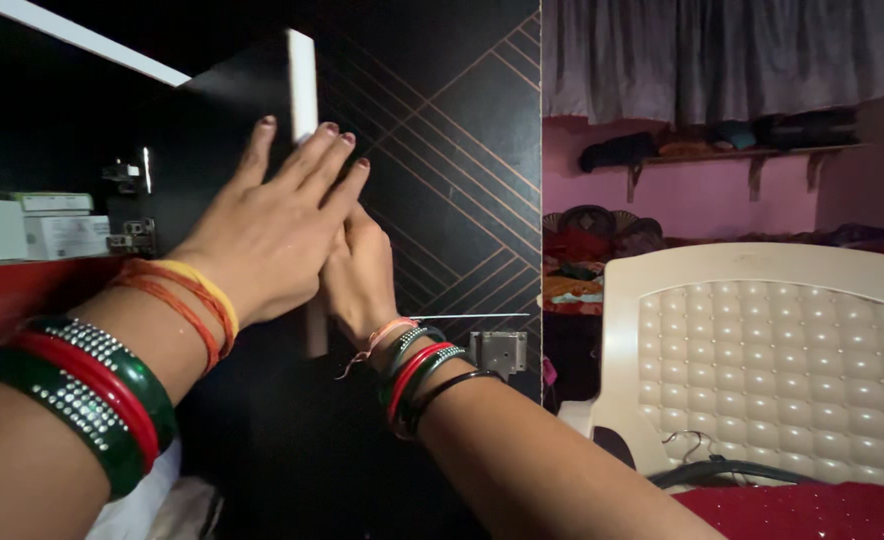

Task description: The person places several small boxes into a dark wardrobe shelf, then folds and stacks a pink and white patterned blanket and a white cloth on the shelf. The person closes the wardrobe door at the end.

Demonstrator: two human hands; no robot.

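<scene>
A dark cupboard door (302,80) with a pale edge stands partly ajar. My left hand (267,225) lies flat against that door, fingers spread upward over its edge. My right hand (360,272) sits just behind it, curled around the door's edge lower down. Both wrists wear red, green and black bangles and threads. Beside the open door is a dark panel (452,170) with thin copper diagonal lines and a metal lock plate (498,351).
Inside the cupboard, white boxes (37,228) rest on a red shelf (22,280) at the left. A cream plastic chair (762,350) with a hanger stands at the right, above a red cloth (812,510). Pink wall, shelf and curtain lie behind.
</scene>
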